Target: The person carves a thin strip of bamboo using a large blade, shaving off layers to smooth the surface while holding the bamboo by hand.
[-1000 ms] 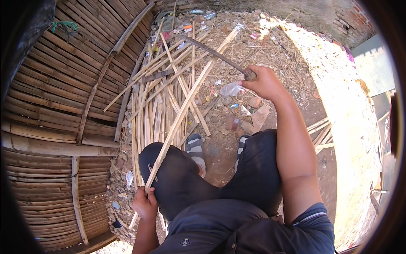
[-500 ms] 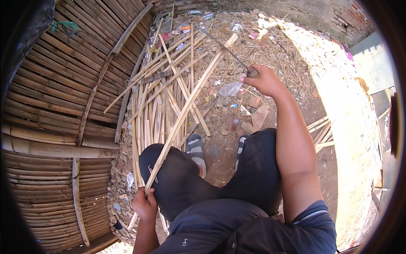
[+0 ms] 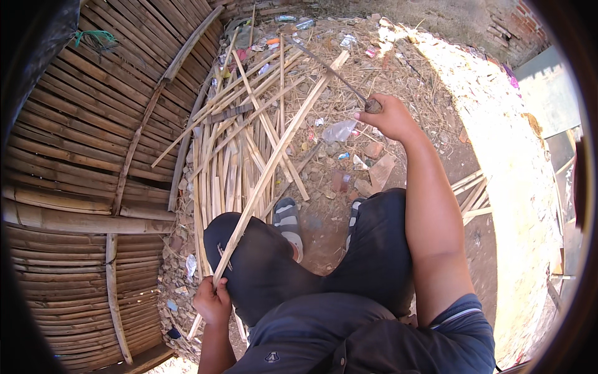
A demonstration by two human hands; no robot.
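Observation:
My left hand is closed around the near end of a long pale bamboo strip. The strip slants away up and to the right, passing over my left knee. In my right hand, stretched far forward, is the short handle of a long, thin-bladed knife. Its dark blade points up and left and crosses the strip close to its far end. Whether the edge touches or has entered the strip, I cannot tell. Beneath and left of the strip lies a pile of split bamboo strips, several crossing each other.
A bamboo slat wall rises along the left side. Litter covers the ground, including a clear plastic bag below my right hand. More strips lie at the right beside a sunlit patch. A brick wall stands at the back right.

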